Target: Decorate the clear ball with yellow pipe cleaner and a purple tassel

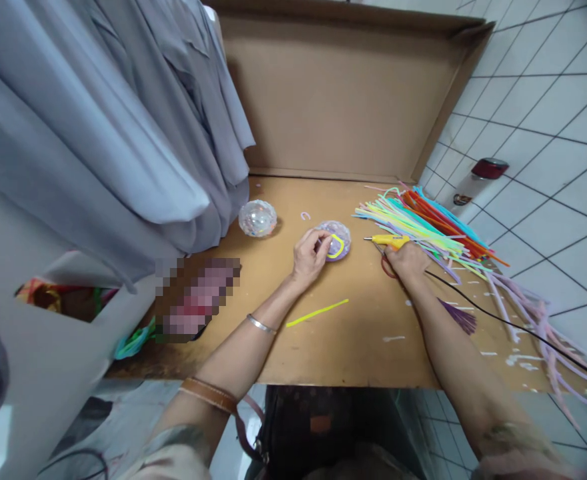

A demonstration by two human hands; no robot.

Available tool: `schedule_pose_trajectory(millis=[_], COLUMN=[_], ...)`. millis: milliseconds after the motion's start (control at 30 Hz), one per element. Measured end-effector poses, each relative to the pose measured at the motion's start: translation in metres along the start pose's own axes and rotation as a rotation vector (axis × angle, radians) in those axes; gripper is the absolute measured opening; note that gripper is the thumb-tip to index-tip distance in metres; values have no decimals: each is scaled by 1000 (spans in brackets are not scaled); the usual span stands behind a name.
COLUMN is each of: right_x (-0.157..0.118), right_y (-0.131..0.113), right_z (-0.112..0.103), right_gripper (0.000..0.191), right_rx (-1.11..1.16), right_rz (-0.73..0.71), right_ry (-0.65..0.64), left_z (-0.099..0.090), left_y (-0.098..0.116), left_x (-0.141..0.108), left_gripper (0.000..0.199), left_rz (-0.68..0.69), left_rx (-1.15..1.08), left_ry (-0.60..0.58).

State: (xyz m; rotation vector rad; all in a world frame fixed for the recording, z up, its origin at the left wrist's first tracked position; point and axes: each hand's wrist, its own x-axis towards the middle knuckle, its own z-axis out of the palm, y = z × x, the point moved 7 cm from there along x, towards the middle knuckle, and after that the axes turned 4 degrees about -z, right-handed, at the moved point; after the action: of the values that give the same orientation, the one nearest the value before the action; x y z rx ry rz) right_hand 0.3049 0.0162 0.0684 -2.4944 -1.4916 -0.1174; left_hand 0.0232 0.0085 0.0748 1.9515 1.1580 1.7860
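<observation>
My left hand (pixel 309 255) pinches a bent yellow pipe cleaner (pixel 341 249) against a round purple piece (pixel 346 233), which looks like a ball or bowl half. My right hand (pixel 408 259) is closed around a yellow hot glue gun (pixel 386 240), its nozzle pointing left toward the purple piece. Reddish scissor handles (pixel 387 265) show just under that hand, partly hidden. A straight yellow pipe cleaner (pixel 317 313) lies nearer to me on the table. Farther back on the left is a clear, sparkly round bowl (pixel 257 219). A small pale curl (pixel 305 216) lies behind the purple piece.
Many coloured pipe cleaners (pixel 418 223) are heaped at the right by the tiled wall. The glue gun's black cord (pixel 493 316) runs right across the table (pixel 338 353). A large cardboard panel (pixel 343 93) stands behind. Grey cloth (pixel 173 133) hangs at the left, above a blurred-out item (pixel 198 300).
</observation>
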Motion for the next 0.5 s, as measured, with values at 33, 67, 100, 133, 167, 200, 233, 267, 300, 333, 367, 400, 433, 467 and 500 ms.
schedule_pose_trajectory(millis=[33, 67, 100, 133, 167, 200, 233, 267, 300, 333, 367, 400, 433, 467, 500], right_x=[0, 0, -1, -1, -2, -3, -4, -5, -6, -8, -11, -14, -18, -22, -26], right_y=[2, 3, 5, 7, 8, 8, 8, 8, 6, 4, 0, -4, -9, -14, -19], right_z=[-1, -3, -6, -10, -15, -20, -26, -31, -35, -39, -42, -44, -46, -48, -48], right_gripper=[55, 54, 53, 52, 52, 51, 50, 49, 48, 47, 46, 45, 43, 40, 36], right_rx=[13, 28, 46, 68, 96, 128, 164, 203, 243, 284, 321, 357, 389, 417, 441], right_rz=[1, -1, -1, -4, -10, -15, -25, -37, -51, -71, -94, -127, -164, -207, -250], right_ry=[8, 20, 39, 63, 93, 127, 163, 198, 233, 264, 298, 333, 368, 404, 438], left_z=[0, 0, 0, 0, 0, 0, 0, 0, 0, 0, 0, 0, 0, 1, 2], left_y=[-1, -2, -3, -5, -5, -6, -6, -5, -4, -2, -1, 0, 0, -1, -2], left_x=[0, -1, -1, -2, -2, -2, -2, -2, -2, -2, -2, -2, -2, -2, -2], left_gripper=[25, 25, 25, 27, 29, 31, 33, 34, 35, 35, 34, 34, 33, 32, 32], left_rz=[-19, -38, -58, -79, -98, -111, -116, -112, -102, -88, -76, -70, -75, -88, -109], left_rx=[-20, -40, -59, -75, -87, -95, -98, -99, -100, -103, -109, -117, -125, -134, -144], left_ry=[5, 9, 11, 12, 13, 11, 9, 6, 4, 1, -1, -2, -3, -3, -4])
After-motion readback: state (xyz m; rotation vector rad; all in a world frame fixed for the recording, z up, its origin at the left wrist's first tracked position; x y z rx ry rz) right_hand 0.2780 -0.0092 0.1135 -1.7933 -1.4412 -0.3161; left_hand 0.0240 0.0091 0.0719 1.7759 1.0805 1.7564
